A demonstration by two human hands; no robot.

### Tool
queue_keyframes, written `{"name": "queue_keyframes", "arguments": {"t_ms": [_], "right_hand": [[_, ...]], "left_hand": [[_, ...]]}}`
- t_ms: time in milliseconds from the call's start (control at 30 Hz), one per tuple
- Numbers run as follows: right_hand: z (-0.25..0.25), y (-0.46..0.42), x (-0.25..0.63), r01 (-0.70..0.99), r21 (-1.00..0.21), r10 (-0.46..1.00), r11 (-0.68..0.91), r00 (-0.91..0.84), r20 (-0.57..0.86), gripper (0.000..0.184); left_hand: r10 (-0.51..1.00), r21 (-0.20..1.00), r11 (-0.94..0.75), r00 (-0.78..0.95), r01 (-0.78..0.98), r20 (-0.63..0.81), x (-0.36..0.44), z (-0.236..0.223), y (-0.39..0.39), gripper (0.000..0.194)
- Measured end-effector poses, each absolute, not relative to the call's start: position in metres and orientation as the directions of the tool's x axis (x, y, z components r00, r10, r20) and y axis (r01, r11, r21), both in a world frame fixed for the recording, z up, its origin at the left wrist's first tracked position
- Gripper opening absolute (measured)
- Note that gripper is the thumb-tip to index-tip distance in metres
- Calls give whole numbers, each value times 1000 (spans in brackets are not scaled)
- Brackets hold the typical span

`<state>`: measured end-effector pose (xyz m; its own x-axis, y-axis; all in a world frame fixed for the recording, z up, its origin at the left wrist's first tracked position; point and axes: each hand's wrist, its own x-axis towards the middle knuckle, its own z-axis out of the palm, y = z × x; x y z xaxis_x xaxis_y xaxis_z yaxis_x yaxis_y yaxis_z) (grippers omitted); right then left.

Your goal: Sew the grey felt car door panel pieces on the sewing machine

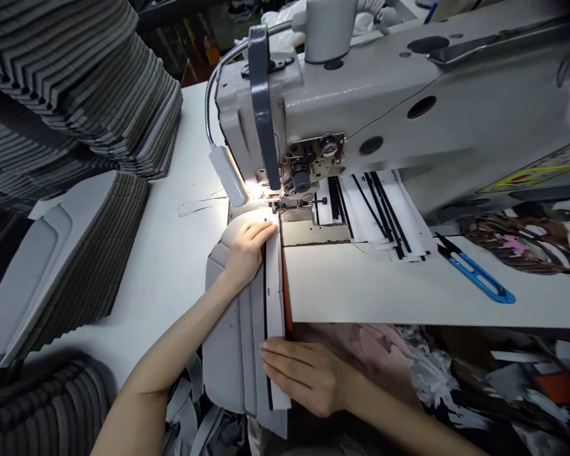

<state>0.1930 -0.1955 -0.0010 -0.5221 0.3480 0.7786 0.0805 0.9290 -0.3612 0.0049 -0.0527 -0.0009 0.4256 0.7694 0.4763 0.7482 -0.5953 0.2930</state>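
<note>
A grey padded fabric panel [232, 335] with a rounded top lies on the sewing table, its upper end reaching the presser foot [278, 206] of the sewing machine. My left hand [247, 250] rests on that upper end, fingers curved toward the needle area. Lower down, my right hand [304, 377] presses a long white strip [274, 316] with a black line along it against the panel's edge. An orange edge shows beneath the strip. The needle itself is hidden by glare from the lamp.
The large grey sewing machine head [361, 95] fills the upper right, with a gooseneck lamp [228, 174] beside it. White strips [380, 215] lie beneath its arm, and blue thread snips [477, 275] rest on the table [171, 272]. Tall stacks of grey panels [80, 266] stand left. Scraps lie below the table.
</note>
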Motion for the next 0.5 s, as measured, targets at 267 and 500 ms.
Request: {"name": "queue_keyframes", "arguments": {"t_ms": [267, 500], "right_hand": [[-4, -212, 203, 410, -539, 677, 736, -459, 576, 10], [-9, -230, 204, 329, -941, 820, -82, -515, -251, 13]], "left_hand": [[758, 268, -615, 461, 742, 462, 12, 1, -53, 30], [757, 183, -612, 503, 769, 418, 21, 7, -56, 18]]}}
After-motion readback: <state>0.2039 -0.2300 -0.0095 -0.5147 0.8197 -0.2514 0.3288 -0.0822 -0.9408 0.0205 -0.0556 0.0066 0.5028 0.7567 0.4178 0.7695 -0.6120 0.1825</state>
